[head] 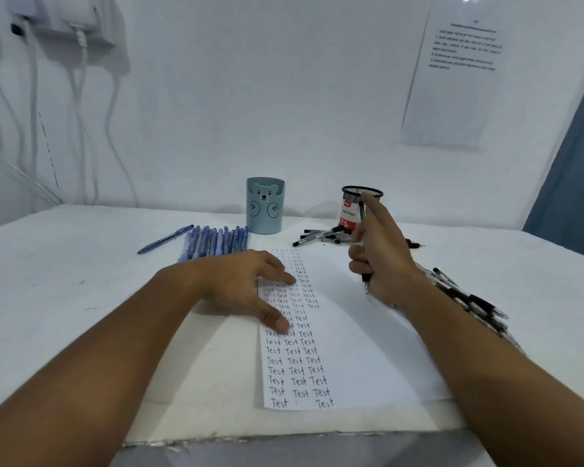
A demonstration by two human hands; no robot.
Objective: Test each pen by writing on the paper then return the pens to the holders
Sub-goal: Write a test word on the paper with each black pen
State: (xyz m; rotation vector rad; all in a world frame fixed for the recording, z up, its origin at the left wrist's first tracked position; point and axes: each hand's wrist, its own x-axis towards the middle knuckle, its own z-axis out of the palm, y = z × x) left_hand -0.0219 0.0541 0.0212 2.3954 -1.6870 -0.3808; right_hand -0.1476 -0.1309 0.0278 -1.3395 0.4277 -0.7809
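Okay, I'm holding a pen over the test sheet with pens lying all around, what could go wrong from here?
1. The black pens lie right beside your right forearm near the table edge; a sweep might knock them off.
2. The paper is nearly filled with "Test" in its written column, so new marks may overlap old ones.
3. The blue pens and the other black pile lie loose by the holders; tested and untested ones could get mixed.
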